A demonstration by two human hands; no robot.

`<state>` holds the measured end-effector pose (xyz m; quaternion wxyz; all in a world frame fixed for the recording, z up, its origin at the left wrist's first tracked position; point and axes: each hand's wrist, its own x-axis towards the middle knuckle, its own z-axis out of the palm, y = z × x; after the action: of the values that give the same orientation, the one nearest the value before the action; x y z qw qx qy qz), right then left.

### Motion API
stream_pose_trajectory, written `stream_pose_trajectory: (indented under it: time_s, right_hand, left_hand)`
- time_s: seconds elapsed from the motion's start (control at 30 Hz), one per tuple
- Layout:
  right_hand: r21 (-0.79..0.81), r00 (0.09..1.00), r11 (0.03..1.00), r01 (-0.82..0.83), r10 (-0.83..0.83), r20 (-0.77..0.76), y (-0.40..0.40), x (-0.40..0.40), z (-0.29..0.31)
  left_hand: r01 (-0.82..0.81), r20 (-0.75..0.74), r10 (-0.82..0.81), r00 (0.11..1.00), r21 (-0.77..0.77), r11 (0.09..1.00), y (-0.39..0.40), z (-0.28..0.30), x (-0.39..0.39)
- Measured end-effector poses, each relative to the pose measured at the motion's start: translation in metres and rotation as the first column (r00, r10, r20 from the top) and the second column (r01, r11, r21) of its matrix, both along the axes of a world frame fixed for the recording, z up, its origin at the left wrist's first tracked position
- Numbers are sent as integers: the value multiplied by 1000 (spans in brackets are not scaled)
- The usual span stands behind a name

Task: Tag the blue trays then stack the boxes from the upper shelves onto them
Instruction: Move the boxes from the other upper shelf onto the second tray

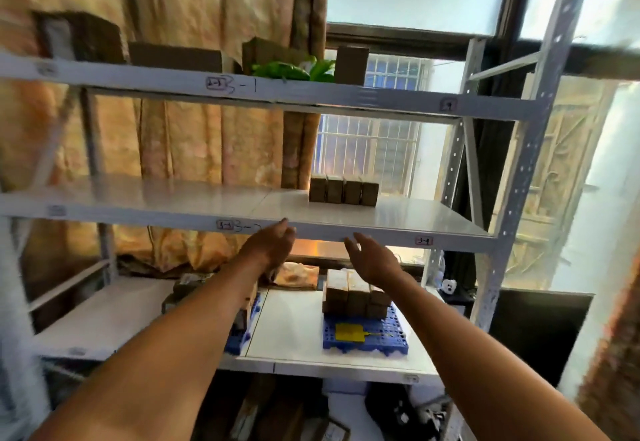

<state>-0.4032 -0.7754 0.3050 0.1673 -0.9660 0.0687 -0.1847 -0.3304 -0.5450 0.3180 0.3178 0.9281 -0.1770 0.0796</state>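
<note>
A row of several small brown boxes (343, 190) stands on the middle shelf (207, 198), toward its right. My left hand (273, 243) and my right hand (372, 257) are raised in front of that shelf's front edge, both open and holding nothing, below the boxes. On the lower shelf a blue tray (365, 335) carries a yellow tag (349, 332) and a stack of brown boxes (355, 293). A second blue tray (242, 333) lies to its left, mostly hidden behind my left forearm. More brown boxes (352, 64) stand on the top shelf.
A white metal rack upright (526, 163) rises on the right. Green packaging (294, 70) lies on the top shelf. Curtains hang behind the rack, with a barred window (367, 150) beside them. Dark clutter and cartons sit under the lower shelf (294, 413).
</note>
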Motion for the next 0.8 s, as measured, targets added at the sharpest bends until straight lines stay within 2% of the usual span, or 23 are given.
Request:
stream_pose_trajectory:
  time_s: [0.07, 0.17, 0.23, 0.4, 0.5, 0.6, 0.7, 0.8]
  right_hand:
    - [-22, 1000, 1000, -6, 6, 21, 2, 8, 12]
    - [165, 997, 985, 48, -57, 51, -4, 25, 22]
    - [227, 996, 973, 40, -56, 65, -9, 41, 23]
    - [176, 984, 984, 10, -42, 175, -33, 107, 33]
    - [203, 980, 979, -18, -23, 199, -45, 164, 46]
    - [235, 979, 971, -49, 0, 203, -55, 220, 52]
    - [268, 974, 958, -104, 44, 220, -63, 270, 55]
    - [193, 968, 980, -47, -2, 250, -69, 313, 56]
  left_hand:
    - [-7, 17, 7, 1000, -45, 999, 3, 16, 6]
    - [10, 38, -7, 999, -68, 998, -5, 30, 23]
    - [23, 32, -21, 999, -66, 998, -17, 31, 40]
    - [47, 17, -46, 999, -94, 994, -57, 29, 102]
    - [47, 45, -42, 998, -116, 992, -78, 27, 155]
    - [14, -31, -19, 999, -171, 985, -100, 23, 207]
    - [-27, -119, -8, 993, -294, 955, -125, 22, 248]
    - [-23, -54, 7, 999, -292, 956, -145, 19, 281]
